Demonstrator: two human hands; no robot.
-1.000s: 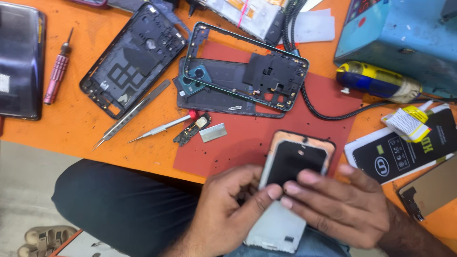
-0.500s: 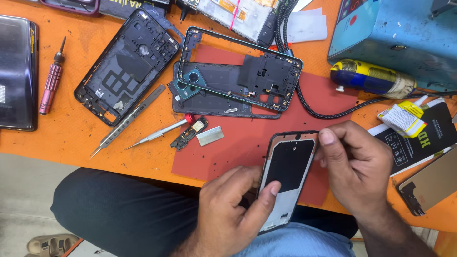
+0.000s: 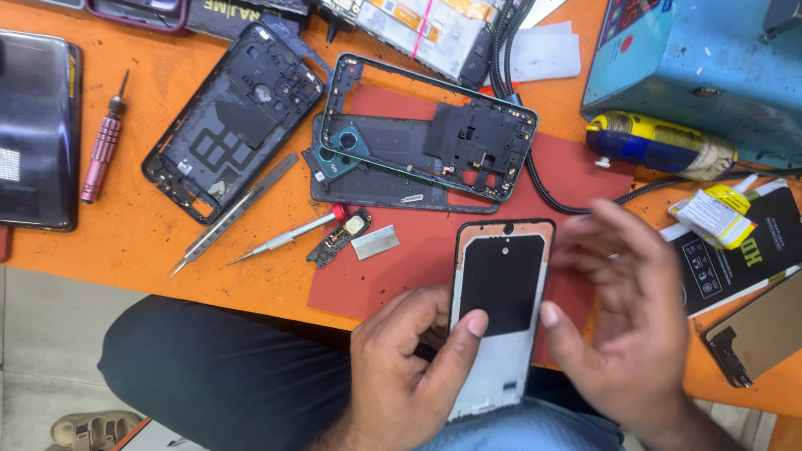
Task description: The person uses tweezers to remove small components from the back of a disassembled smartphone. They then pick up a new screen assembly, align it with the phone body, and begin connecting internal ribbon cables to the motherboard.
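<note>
My left hand (image 3: pixel 409 367) grips the phone screen frame (image 3: pixel 499 309) over the red mat (image 3: pixel 418 259), right hand (image 3: pixel 626 326) open just beside it.

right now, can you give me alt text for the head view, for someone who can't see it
The left hand holds a phone display frame at the edge of an orange workbench, the blurred right hand open beside it. Behind lie two opened phone housings, tweezers and a pink screwdriver.

Bare red mat (image 3: pixel 401 276) is left at nine o'clock of the phone frame (image 3: pixel 499 309); passage at twelve is blocked by a phone chassis (image 3: pixel 430 138), at three by the right hand (image 3: pixel 622 326).
</note>
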